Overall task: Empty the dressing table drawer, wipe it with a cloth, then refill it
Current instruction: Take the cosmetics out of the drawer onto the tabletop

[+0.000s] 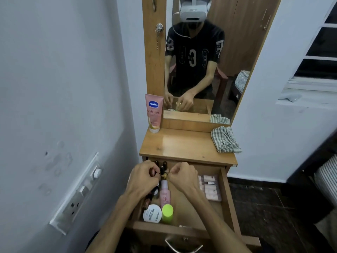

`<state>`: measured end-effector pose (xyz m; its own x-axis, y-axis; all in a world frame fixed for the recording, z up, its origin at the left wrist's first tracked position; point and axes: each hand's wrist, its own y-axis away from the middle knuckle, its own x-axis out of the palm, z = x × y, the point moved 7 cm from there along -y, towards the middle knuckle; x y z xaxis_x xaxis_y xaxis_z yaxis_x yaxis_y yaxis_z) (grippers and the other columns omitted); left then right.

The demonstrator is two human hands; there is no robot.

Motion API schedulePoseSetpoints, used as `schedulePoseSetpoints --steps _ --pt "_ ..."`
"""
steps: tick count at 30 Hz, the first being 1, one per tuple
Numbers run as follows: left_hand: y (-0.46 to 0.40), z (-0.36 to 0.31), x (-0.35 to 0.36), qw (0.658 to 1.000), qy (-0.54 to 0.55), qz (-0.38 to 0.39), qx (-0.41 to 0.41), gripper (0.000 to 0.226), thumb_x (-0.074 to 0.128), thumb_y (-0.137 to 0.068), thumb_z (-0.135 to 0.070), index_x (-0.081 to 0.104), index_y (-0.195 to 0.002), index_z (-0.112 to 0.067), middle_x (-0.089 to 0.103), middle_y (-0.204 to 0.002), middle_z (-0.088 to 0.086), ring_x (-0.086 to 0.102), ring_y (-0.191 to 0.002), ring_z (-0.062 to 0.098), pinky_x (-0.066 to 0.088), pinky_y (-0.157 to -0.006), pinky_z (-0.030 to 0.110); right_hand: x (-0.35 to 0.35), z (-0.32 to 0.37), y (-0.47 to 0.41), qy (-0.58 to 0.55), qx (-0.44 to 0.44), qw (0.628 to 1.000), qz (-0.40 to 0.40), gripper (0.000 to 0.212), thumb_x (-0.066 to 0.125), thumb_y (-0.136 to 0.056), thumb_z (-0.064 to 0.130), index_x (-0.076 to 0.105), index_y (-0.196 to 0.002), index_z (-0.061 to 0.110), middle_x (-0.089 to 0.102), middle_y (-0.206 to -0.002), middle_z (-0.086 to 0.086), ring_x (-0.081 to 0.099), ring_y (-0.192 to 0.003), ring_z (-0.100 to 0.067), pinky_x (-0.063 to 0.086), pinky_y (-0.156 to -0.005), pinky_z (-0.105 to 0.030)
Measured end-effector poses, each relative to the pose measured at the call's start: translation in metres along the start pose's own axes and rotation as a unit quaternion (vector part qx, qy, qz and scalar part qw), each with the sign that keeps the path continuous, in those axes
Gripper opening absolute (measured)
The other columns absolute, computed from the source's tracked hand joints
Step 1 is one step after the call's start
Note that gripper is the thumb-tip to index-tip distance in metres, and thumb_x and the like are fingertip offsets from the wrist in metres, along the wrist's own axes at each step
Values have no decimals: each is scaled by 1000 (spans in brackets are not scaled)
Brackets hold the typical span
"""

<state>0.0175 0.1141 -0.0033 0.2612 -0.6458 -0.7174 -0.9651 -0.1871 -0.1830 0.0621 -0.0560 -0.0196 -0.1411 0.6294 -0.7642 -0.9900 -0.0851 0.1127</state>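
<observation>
My left hand (144, 177) and right hand (182, 177) both pinch a small gold-capped bottle (164, 175) above the open drawer (228, 203). I see a pink bottle (165, 193), white jar (152, 214) and green cap (167, 213) inside; checked cloth (225, 139) and lotion tube (154, 113) on the tabletop (182, 145).

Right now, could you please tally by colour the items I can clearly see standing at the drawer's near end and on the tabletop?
Pink: 2, Vaseline tube, spray bottle
White: 1, nail polish remover tub
Lime green: 1, capped bottle
Green-checked: 1, cloth
Total: 5
</observation>
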Motion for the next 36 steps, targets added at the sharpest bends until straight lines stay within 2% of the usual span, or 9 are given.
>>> schedulePoseSetpoints --steps 5,8,11,15,20,23,27,33,36 --pt "20 -3 2 998 -52 32 11 14 68 -71 -21 70 -82 -29 57 -75 -13 57 -73 7 43 -62 23 28 -25 16 85 72 991 78 61 78 -71 61 66 -110 15 70 -116 -9 67 -106 -28 53 -78 -33" --pt "26 -4 -1 998 -55 38 20 15 68 -71 -22 71 -83 -30 55 -75 -15 55 -72 7 37 -60 18 36 -33 21 92 99 986 96 67 81 -75 61 62 -118 14 67 -120 -7 62 -102 -24 46 -75 -32" --pt "29 -2 -2 997 -60 45 23 17 66 -68 -24 70 -83 -31 55 -76 -13 56 -72 7 45 -62 22 44 -36 23 91 114 984 102 70 79 -73 59 62 -122 14 66 -124 -7 65 -114 -27 52 -84 -33" --pt "29 0 -2 996 -69 51 19 19 66 -65 -26 70 -82 -33 56 -77 -14 57 -73 7 49 -64 24 43 -38 25 81 126 983 105 63 76 -63 52 65 -112 15 72 -112 -5 72 -101 -25 61 -84 -35" --pt "27 -2 2 996 -67 49 25 19 67 -68 -21 71 -84 -31 56 -77 -14 56 -73 7 42 -61 18 29 -54 24 49 144 983 104 41 80 -68 43 61 -91 15 74 -98 -5 73 -84 -20 56 -61 -27" --pt "24 -6 5 997 -62 39 36 17 66 -73 -21 72 -86 -30 56 -79 -17 57 -75 6 43 -63 18 16 -60 19 23 131 987 94 39 81 -68 44 58 -78 15 77 -94 -6 73 -78 -19 56 -62 -27" --pt "15 -12 6 998 -29 31 36 16 66 -72 -24 71 -86 -32 57 -80 -15 60 -75 7 51 -68 28 -4 -45 10 -27 70 995 70 28 81 -63 42 66 -67 19 73 -69 1 69 -65 -16 55 -66 -27" --pt "-11 -17 -12 997 55 -42 33 23 71 -74 -21 74 -92 -35 65 -87 -19 62 -78 4 51 -72 23 -47 20 -9 -132 -62 988 -41 32 82 -68 49 67 -79 23 74 -77 6 70 -76 -12 58 -72 -35" --pt "-34 -16 -26 991 110 -77 22 26 71 -78 -23 74 -103 -32 68 -96 -16 64 -82 4 54 -75 26 -55 54 -29 -170 -107 977 -67 30 87 -75 42 68 -87 23 73 -81 8 69 -76 -7 54 -67 -21"
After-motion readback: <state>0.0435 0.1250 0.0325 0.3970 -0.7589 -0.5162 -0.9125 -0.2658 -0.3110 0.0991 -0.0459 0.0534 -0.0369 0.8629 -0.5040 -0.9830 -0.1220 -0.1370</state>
